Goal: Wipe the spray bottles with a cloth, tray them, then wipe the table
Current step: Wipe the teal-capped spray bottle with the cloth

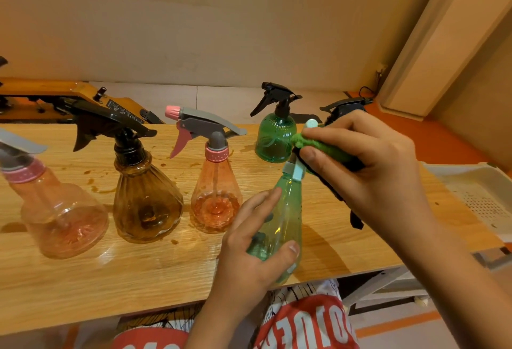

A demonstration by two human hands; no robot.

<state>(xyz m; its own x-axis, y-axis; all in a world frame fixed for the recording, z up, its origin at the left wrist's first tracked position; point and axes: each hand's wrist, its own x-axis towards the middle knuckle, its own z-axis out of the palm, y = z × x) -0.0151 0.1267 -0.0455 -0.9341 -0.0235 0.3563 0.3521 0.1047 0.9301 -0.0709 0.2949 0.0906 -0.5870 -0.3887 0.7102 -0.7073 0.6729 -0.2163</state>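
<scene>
- Wraps left fingers (266,202) and thumb round the lower body of the green spray bottle (288,210), clamped firmly on it, with the left hand (249,249) close to the near edge of the wooden table (138,274).
- Holds that bottle tilted, neck leaning up and to the far right; cannot tell whether its base touches the tabletop.
- Pinches a green cloth (321,145) between right fingers (346,138) and thumb, pressed onto the sprayer head just above the pale blue collar (298,167), the right hand (374,177) curled over it.
- Below that hand, a dark strip (356,220) hanging down; cloth or trigger, cannot tell.
- Left of the held bottle, upright in a row: a pink-orange bottle (216,199), a brown bottle (146,196) with a black sprayer, and a pale pink bottle (61,210) at the left edge.
- Farther back, a small green bottle (274,141) with a black sprayer; just right of it, another black sprayer head (346,106) behind the right hand.
- Brown spills (94,182) on the tabletop among the bottles.
- Off the table's right end, a white perforated tray (476,196).
</scene>
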